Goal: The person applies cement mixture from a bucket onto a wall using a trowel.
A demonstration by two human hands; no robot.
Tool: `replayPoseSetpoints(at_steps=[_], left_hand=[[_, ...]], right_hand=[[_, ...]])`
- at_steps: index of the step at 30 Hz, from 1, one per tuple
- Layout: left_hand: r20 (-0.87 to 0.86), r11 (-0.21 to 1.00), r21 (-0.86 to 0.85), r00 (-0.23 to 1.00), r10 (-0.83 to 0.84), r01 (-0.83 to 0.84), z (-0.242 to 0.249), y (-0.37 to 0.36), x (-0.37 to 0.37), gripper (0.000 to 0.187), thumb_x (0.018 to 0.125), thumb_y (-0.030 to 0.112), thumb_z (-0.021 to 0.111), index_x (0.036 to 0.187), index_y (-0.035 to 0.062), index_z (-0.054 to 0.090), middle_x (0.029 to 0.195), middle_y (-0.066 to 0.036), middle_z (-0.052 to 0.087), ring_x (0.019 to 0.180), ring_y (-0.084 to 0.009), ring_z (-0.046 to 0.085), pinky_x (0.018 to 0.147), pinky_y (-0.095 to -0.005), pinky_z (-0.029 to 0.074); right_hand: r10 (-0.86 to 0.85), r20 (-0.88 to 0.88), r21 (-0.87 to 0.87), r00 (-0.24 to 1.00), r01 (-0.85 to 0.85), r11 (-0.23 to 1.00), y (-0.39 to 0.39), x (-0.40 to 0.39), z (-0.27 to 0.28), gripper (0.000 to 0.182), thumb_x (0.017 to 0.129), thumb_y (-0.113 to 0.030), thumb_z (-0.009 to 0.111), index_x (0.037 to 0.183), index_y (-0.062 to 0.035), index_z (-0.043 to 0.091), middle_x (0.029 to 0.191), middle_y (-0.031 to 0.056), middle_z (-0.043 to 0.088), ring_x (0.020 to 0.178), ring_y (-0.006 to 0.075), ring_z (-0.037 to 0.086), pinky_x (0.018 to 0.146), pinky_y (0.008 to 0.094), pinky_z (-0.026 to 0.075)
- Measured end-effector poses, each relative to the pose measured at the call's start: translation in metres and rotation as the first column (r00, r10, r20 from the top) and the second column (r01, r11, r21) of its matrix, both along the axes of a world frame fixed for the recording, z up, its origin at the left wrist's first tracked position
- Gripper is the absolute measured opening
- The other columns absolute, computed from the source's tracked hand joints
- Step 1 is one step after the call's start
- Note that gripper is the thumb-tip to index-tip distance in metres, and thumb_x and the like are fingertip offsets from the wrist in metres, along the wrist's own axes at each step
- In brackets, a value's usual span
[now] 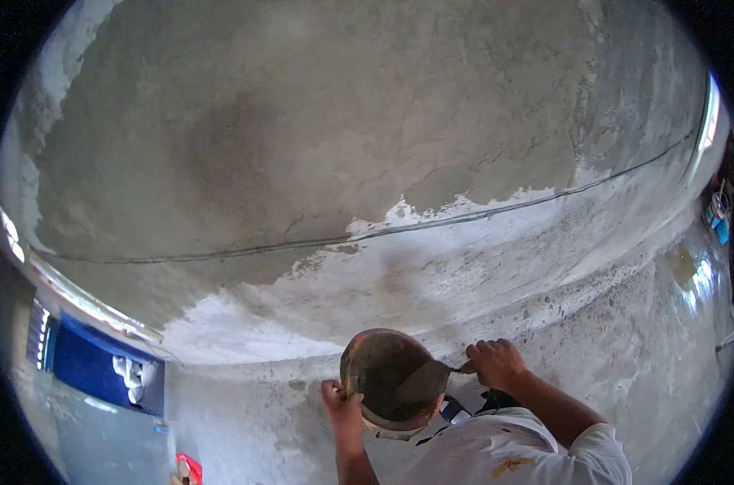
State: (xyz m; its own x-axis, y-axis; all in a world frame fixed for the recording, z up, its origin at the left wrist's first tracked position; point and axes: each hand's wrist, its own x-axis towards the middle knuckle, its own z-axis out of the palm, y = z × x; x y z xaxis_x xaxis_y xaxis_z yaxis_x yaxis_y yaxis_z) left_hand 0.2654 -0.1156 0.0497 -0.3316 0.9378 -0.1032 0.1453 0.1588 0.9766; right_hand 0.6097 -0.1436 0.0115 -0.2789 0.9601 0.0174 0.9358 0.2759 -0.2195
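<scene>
My left hand [341, 402] grips the left rim of a round, rusty metal pan [383, 372] and holds it up in front of my white shirt. The fingers of my right hand [496, 362] are closed on the handle of a trowel [426, 380]. The trowel's dark blade lies across the inside of the pan. Whatever is in the pan is too dark to make out. Both hands are close to a rough grey plastered surface [318, 145].
A white patch [432, 267] spreads over the lower part of the grey surface, and a thin dark line [383, 231] runs across it. At the left is a blue opening [92, 368] with white fittings. A small red object [189, 469] lies at the bottom left.
</scene>
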Motion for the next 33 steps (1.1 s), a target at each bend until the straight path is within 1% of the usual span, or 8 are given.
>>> replayPoseSetpoints(at_steps=[4,9,11,17,19,24,26,33], left_hand=[[-0.044,0.999,0.018,0.999,-0.028,0.028,0.016,-0.003,0.015,0.045,0.064,-0.008,0.064,0.094,0.0099,0.037,0.085,-0.003,0.038,0.079,-0.0164,0.041,0.075,-0.0272,0.037],[-0.328,0.985,0.135,0.943,-0.056,0.105,0.01,-0.015,0.035,0.041,0.065,-0.006,0.062,0.094,0.0098,0.037,0.087,-0.002,0.034,0.079,-0.0165,0.037,0.078,-0.0266,0.035],[0.004,0.985,0.153,0.996,-0.086,0.084,0.027,-0.023,0.054,0.041,0.065,-0.008,0.061,0.094,0.0097,0.038,0.087,-0.001,0.037,0.08,-0.0146,0.038,0.08,-0.0256,0.036],[-0.072,0.995,0.072,0.996,-0.062,0.067,0.07,-0.046,0.102,0.042,0.066,-0.014,0.058,0.096,0.0104,0.039,0.088,0.0,0.04,0.076,-0.0094,0.042,0.071,-0.0237,0.038],[-0.101,0.991,0.104,0.992,-0.073,0.084,0.069,-0.049,0.119,0.043,0.067,-0.013,0.057,0.096,0.0114,0.038,0.085,0.001,0.037,0.074,-0.0093,0.04,0.07,-0.023,0.036],[-0.13,0.986,0.11,0.985,-0.11,0.124,0.067,-0.059,0.155,0.042,0.067,-0.012,0.056,0.095,0.0126,0.037,0.083,0.002,0.033,0.073,-0.0094,0.038,0.071,-0.0224,0.035],[-0.119,0.988,0.069,0.985,-0.128,0.136,0.061,-0.059,0.159,0.042,0.067,-0.01,0.058,0.094,0.0132,0.037,0.084,0.001,0.035,0.074,-0.0102,0.039,0.072,-0.0235,0.036],[0.048,0.997,0.016,0.996,-0.078,0.077,0.072,-0.062,0.177,0.042,0.065,-0.007,0.061,0.093,0.0138,0.037,0.085,0.0,0.041,0.078,-0.0128,0.044,0.073,-0.0272,0.04]], right_hand=[[0.296,0.148,-0.014,0.944,-0.297,0.955,0.017,0.019,0.035,0.03,0.078,-0.021,0.072,0.106,-0.0098,0.065,0.099,0.0095,0.065,0.097,0.0292,0.067,0.079,0.044,0.053],[0.294,0.289,0.254,0.911,-0.369,0.894,0.036,0.043,0.029,0.019,0.085,-0.03,0.064,0.095,-0.0139,0.066,0.095,0.0044,0.062,0.092,0.023,0.064,0.073,0.0396,0.05],[0.337,0.255,0.459,0.906,-0.42,0.783,0.043,0.047,0.044,0.017,0.086,-0.03,0.066,0.091,-0.0139,0.063,0.087,0.0015,0.055,0.081,0.0197,0.057,0.068,0.0373,0.047],[0.428,0.267,0.451,0.863,-0.504,0.737,0.037,0.052,0.011,0.017,0.079,-0.024,0.068,0.091,-0.0121,0.064,0.089,0.0013,0.057,0.086,0.0193,0.059,0.071,0.0355,0.049],[0.534,0.205,0.567,0.82,-0.544,0.619,0.03,0.051,0.003,0.019,0.076,-0.022,0.068,0.092,-0.0122,0.065,0.095,0.0021,0.061,0.093,0.0196,0.062,0.075,0.0352,0.051],[0.551,0.146,0.452,0.822,-0.551,0.702,0.005,0.056,-0.013,0.025,0.079,-0.023,0.068,0.101,-0.0129,0.068,0.099,0.004,0.065,0.097,0.022,0.065,0.079,0.0377,0.053],[0.478,-0.127,0.252,0.869,-0.438,0.863,0.001,0.071,-0.009,0.026,0.081,-0.027,0.069,0.103,-0.0131,0.07,0.1,0.0046,0.066,0.097,0.0241,0.067,0.081,0.0396,0.053],[0.213,-0.345,0.122,0.914,-0.181,0.976,-0.022,0.146,0.019,0.025,0.075,-0.021,0.075,0.1,-0.0166,0.072,0.097,0.0045,0.067,0.095,0.0277,0.068,0.081,0.0429,0.054]])
